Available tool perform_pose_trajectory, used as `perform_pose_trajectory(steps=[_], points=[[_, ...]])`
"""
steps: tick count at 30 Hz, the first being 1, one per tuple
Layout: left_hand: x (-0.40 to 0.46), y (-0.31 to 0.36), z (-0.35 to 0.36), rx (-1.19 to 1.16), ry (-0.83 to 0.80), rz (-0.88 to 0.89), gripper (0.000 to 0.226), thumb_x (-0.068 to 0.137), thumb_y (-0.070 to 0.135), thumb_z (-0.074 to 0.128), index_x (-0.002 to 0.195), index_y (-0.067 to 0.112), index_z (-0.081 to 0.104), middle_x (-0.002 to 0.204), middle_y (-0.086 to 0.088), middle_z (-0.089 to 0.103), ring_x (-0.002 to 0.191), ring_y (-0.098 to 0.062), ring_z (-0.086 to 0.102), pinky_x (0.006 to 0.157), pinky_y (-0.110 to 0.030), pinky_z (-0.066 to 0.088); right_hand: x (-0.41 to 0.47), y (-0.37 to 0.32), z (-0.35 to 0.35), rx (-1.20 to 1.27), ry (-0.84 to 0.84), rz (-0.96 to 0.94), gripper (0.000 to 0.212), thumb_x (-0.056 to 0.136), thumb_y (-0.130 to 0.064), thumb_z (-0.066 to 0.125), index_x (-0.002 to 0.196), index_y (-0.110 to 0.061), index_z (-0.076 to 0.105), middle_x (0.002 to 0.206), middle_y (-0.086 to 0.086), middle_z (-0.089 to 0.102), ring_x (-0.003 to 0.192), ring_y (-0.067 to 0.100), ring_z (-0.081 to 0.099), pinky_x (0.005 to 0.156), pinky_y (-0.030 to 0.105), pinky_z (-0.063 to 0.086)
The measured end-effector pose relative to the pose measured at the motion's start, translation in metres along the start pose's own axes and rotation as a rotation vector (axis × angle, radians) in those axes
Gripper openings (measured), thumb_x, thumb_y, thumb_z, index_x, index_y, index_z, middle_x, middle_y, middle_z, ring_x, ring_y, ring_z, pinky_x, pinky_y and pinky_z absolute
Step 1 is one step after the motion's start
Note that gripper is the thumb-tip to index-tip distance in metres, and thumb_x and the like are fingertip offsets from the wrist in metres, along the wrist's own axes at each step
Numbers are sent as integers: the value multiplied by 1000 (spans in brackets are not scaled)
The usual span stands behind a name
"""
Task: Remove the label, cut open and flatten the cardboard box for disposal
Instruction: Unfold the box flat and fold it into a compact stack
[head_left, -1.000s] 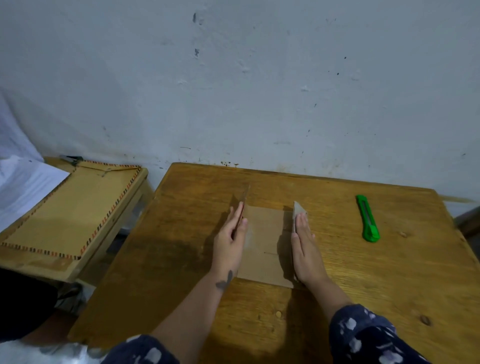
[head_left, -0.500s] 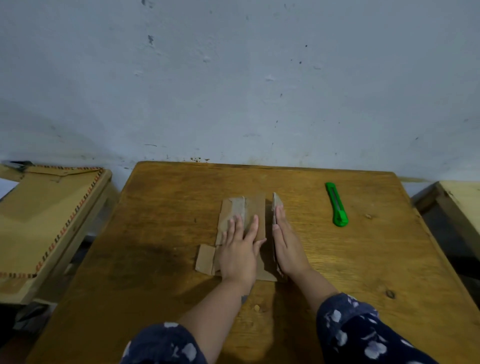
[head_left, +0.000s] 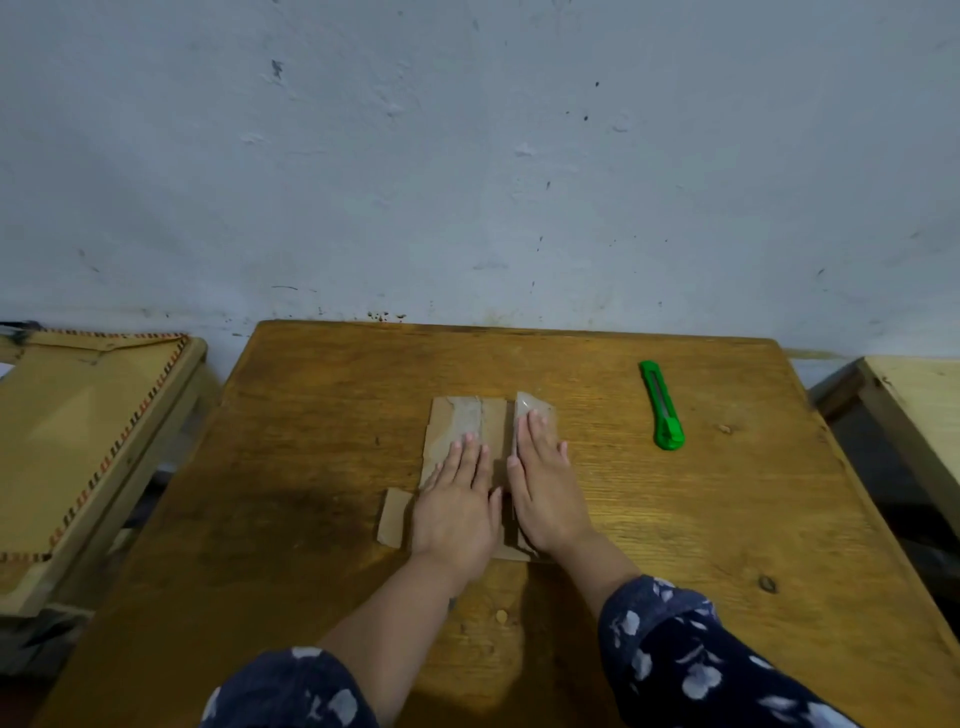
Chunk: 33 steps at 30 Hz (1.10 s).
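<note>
A small brown cardboard box (head_left: 467, 421) lies cut open and spread flat in the middle of the wooden table (head_left: 311, 467), with clear tape across its far end. My left hand (head_left: 457, 504) rests palm down on its left panel, fingers flat and together. My right hand (head_left: 545, 488) lies palm down on the right flap, pushing it toward the table. A small side flap (head_left: 395, 517) sticks out to the left of my left hand. The green utility knife (head_left: 662, 405) lies on the table to the right, apart from both hands.
A lower wooden stool or tray with a patterned border (head_left: 88, 441) stands left of the table. Another pale wooden surface (head_left: 919, 400) stands at the right. The wall (head_left: 467, 156) runs right behind the table's far edge.
Both hands turned from edge-on beside the upright sides to palms flat. The left side folded down first, then the right flap went down under my right hand.
</note>
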<state>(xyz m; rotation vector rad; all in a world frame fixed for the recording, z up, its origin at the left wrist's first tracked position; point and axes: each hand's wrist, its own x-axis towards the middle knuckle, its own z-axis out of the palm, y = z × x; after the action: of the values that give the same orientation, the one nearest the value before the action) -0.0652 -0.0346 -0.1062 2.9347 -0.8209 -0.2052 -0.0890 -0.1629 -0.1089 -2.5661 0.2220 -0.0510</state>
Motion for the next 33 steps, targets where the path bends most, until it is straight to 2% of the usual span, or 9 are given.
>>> perform_pose_trajectory(steps=[2,4,6,8,11,16,21,26,33], points=[[0,-6,-10,58,1,59,52,101,35,3,144,10,-14,160,-8,-8,147,-16,-10,120,-32,-6,0,-1,9,-117,2,11,67,92,-44,-3,152,-13,-1,160,2,-7,144,10,-16,120,40,-5],[1,-12,-19,52,20,115,52,103,32,9,145,9,-12,160,-6,-2,147,-12,-4,115,-25,-10,1,-2,14,-198,5,11,71,88,-43,-7,151,-11,-1,160,5,-6,145,14,-15,119,41,-7],[3,-24,-28,-46,69,127,53,103,35,16,152,17,3,160,1,14,146,-7,11,116,-23,6,1,-4,14,-224,8,2,72,88,-43,-7,151,-9,1,160,7,-6,145,16,-15,118,40,-9],[7,-41,-35,-180,77,116,51,103,39,22,152,27,16,154,10,31,140,-5,26,113,-29,26,1,-5,14,-240,4,0,72,88,-43,-7,151,-10,1,160,6,-6,145,16,-15,117,40,-10],[13,-71,-39,-309,88,63,48,102,41,19,149,32,23,149,11,39,139,-7,31,113,-36,32,0,-6,13,-264,-3,12,71,88,-43,-9,151,-11,-3,160,5,-10,145,16,-18,117,39,-11],[16,-125,-23,-449,173,-107,50,99,46,11,146,31,22,150,16,20,146,-12,12,119,-45,5,2,-8,11,-272,-4,14,69,89,-43,-8,150,-12,-5,159,4,-12,144,15,-18,117,39,-11],[22,-106,-12,-426,95,-107,54,99,49,1,149,34,10,155,18,2,145,-5,-9,116,-46,-14,2,-7,14,-268,3,14,67,92,-43,-4,151,-12,0,159,4,-7,146,15,-15,118,41,-8],[32,-69,-15,-344,-13,-31,55,95,50,-3,148,33,-7,155,16,-14,143,-4,-18,117,-46,-15,2,-6,13,-274,-9,10,66,92,-42,-3,151,-12,-1,160,4,-8,146,15,-16,117,39,-12],[34,-58,-5,-213,-28,-15,55,101,43,6,150,25,-12,157,11,-20,143,-6,-21,115,-49,-17,3,-9,13,-298,-16,11,66,93,-41,-1,151,-10,-2,160,6,-8,146,17,-15,116,39,-13]])
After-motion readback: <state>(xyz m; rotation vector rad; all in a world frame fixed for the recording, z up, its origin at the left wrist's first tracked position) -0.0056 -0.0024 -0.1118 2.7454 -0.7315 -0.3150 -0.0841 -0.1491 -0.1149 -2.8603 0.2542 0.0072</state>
